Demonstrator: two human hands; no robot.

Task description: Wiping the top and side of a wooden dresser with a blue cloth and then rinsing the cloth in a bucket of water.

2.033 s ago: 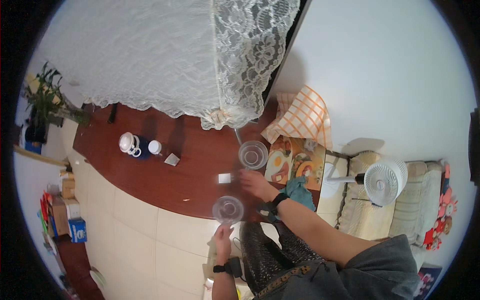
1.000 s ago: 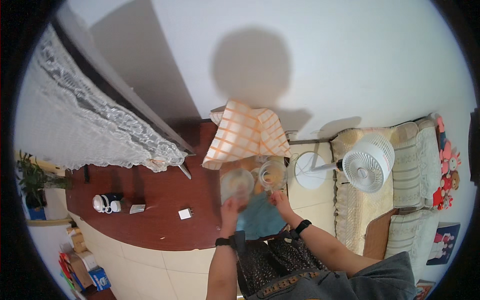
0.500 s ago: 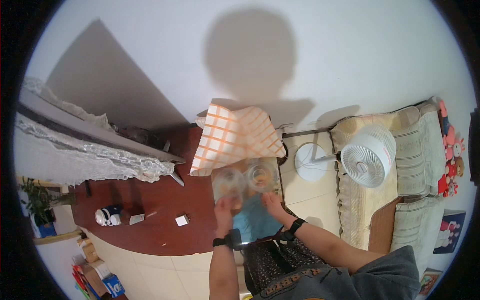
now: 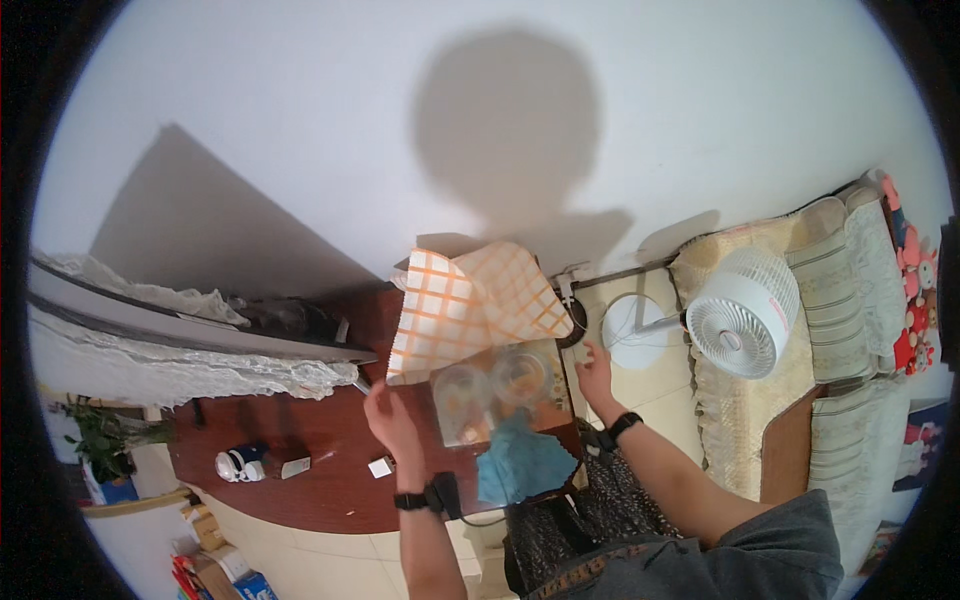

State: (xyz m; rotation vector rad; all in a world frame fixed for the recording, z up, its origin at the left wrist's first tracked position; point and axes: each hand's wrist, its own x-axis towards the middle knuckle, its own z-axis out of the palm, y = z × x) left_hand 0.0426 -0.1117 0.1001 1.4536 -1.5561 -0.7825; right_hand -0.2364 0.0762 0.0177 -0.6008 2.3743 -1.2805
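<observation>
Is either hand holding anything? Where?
The right hand appears empty. The left hand is by the lower left corner of the checkered cloth; any grip cannot be told.

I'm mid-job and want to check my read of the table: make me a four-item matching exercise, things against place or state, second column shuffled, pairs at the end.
Things
1. Two clear round plastic bowls
2. Crumpled light-blue cloth
3. Orange-and-white checked cloth
4. Small white square block

Places
A. On the reddish-brown tabletop, left of the food-print placemat
B. Beyond the bowls, toward the white wall
C. Side by side on the placemat
D. On the person's side of the bowls

Pairs: 1-C, 2-D, 3-B, 4-A
</observation>
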